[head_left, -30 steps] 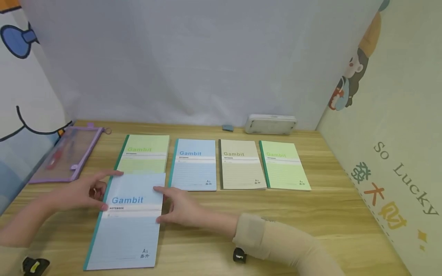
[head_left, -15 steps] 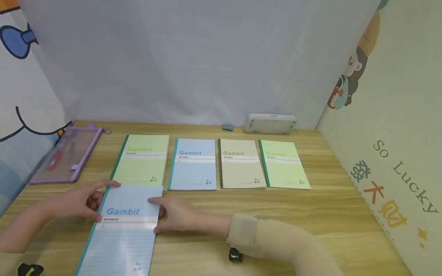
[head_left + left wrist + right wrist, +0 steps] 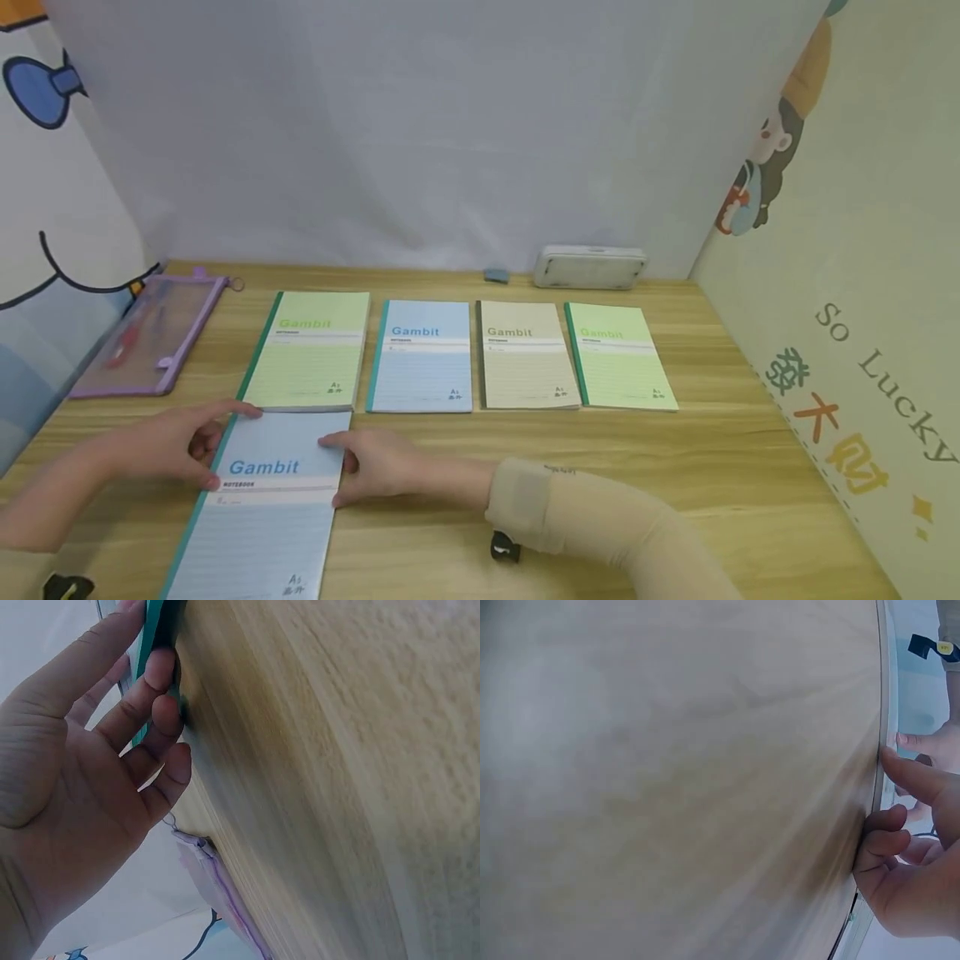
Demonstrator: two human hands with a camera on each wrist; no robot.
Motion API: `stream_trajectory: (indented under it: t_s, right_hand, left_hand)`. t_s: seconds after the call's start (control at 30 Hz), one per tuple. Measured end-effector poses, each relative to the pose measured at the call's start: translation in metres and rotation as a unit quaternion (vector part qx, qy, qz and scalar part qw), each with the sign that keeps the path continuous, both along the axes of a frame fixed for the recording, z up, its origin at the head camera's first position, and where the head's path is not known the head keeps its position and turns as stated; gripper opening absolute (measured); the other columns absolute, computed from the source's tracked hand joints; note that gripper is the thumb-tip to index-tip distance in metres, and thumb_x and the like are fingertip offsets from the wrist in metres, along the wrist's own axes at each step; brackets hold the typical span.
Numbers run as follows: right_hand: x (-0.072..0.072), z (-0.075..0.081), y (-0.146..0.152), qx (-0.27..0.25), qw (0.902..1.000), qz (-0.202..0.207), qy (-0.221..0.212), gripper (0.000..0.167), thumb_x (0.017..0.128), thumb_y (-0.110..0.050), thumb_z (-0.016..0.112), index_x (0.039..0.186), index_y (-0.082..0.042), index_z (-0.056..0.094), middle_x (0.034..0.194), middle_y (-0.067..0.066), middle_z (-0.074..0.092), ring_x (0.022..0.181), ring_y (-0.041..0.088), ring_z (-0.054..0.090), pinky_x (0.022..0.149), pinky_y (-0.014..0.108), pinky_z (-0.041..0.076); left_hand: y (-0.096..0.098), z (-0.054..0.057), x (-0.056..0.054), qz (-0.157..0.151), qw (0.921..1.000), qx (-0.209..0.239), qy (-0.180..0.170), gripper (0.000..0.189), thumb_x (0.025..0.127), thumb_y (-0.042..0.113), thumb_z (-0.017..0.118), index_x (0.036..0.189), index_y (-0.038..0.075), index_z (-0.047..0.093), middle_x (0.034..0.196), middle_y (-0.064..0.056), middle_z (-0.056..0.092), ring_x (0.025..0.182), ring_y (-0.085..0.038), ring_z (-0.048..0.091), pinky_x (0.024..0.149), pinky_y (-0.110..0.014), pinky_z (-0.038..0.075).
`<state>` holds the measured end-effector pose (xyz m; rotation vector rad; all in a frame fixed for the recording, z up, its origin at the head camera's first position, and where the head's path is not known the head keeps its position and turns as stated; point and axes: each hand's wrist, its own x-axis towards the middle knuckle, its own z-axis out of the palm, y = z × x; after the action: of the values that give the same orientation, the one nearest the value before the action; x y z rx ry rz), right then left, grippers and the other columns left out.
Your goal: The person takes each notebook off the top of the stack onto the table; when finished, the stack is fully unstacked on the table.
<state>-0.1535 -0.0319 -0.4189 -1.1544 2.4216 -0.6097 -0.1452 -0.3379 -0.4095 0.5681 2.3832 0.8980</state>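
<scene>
A blue Gambit notebook [image 3: 266, 517] with a teal spine lies at the front left, its lower end cut off by the frame. My left hand [image 3: 168, 446] grips its spine side, index fingertip near the top corner and thumb lower down. In the left wrist view the teal spine [image 3: 154, 634] runs between thumb and curled fingers. From the opposite side, my right hand [image 3: 386, 467] holds the right edge, index finger on the cover and thumb at the edge. Just beyond its top edge lies a green notebook [image 3: 307, 362] with a dark green spine.
To the right of that green one, a second blue notebook [image 3: 420, 375], a beige notebook [image 3: 528, 375] and a lighter green notebook [image 3: 626, 375] form a row. A purple mesh zip pouch [image 3: 150, 342] lies at left. At the back are a white case [image 3: 590, 268] and a small blue-grey piece [image 3: 497, 276].
Both hands have drawn the front blue notebook toward the body. Its top edge no longer covers the green notebook's lower part. Movement is small over the last half second.
</scene>
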Motion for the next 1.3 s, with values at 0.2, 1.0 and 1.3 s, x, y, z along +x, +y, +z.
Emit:
stream_trajectory:
  t_s: [0.2,1.0,1.3]
  right_hand:
    - [-0.007,0.002,0.001,0.004,0.9999,0.015,-0.005,0.069,0.076,-0.031,0.080,0.136,-0.012,0.051,0.073,-0.009,0.050,0.065,0.001,0.043,0.057,0.010,0.035]
    - [-0.080,0.019,0.016,-0.023,0.9952,-0.066,0.069,0.069,0.081,-0.036,0.074,0.141,-0.018,0.045,0.119,0.004,0.056,0.094,0.013,0.057,0.073,0.018,0.045]
    - [-0.100,0.008,0.005,-0.044,0.9906,-0.121,0.047,0.074,0.084,-0.043,0.069,0.146,-0.018,0.037,0.145,0.008,0.041,0.134,0.022,0.037,0.107,0.032,0.036]
  left_hand:
    - [-0.002,-0.003,-0.003,-0.004,0.9996,-0.018,0.022,0.085,0.070,0.037,0.081,0.137,0.005,0.040,0.071,0.001,0.051,0.060,-0.005,0.046,0.053,-0.021,0.039]
    - [-0.006,0.020,-0.063,0.116,0.9733,-0.068,0.186,0.073,0.084,0.041,0.070,0.137,0.001,0.042,0.125,-0.023,0.054,0.114,-0.041,0.046,0.086,-0.057,0.043]
    - [-0.008,-0.001,-0.091,0.147,0.9760,-0.071,0.145,0.100,0.078,0.053,0.070,0.149,0.002,0.021,0.145,-0.033,0.027,0.128,-0.052,0.027,0.093,-0.069,0.030]
